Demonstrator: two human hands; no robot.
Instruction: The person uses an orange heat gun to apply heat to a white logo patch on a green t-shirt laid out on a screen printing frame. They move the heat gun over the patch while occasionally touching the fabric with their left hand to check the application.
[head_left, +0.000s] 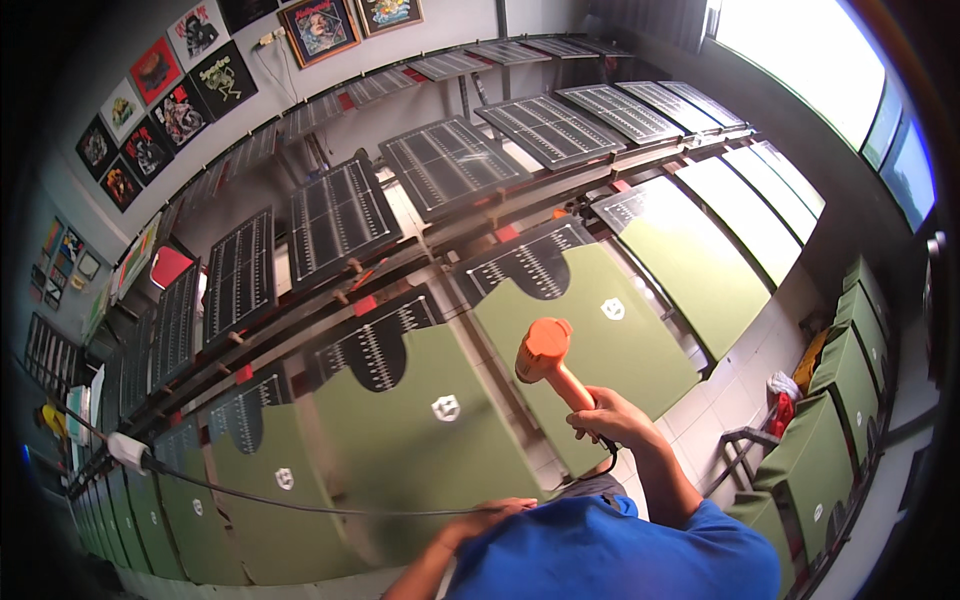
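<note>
My right hand (615,418) is closed round the handle of an orange hair dryer (546,345), with a cord hanging below the grip. The dryer is held above a green shirt panel (610,360) with a small white emblem, laid on a black marked board (535,262). My left hand (488,518) is near my waist, closed on a black cable (340,511) that stretches to a white socket block (127,451) at the left. Another green panel (400,470) with a white emblem lies in front of me; its curved neck cutout leaves part of the black board showing.
A second row of black boards (450,165) with white scale marks stands behind a long rail (440,240). More green panels (860,380) lie on a rack at the right. A red bag (782,412) sits beside it. Pictures (225,80) hang on the far wall.
</note>
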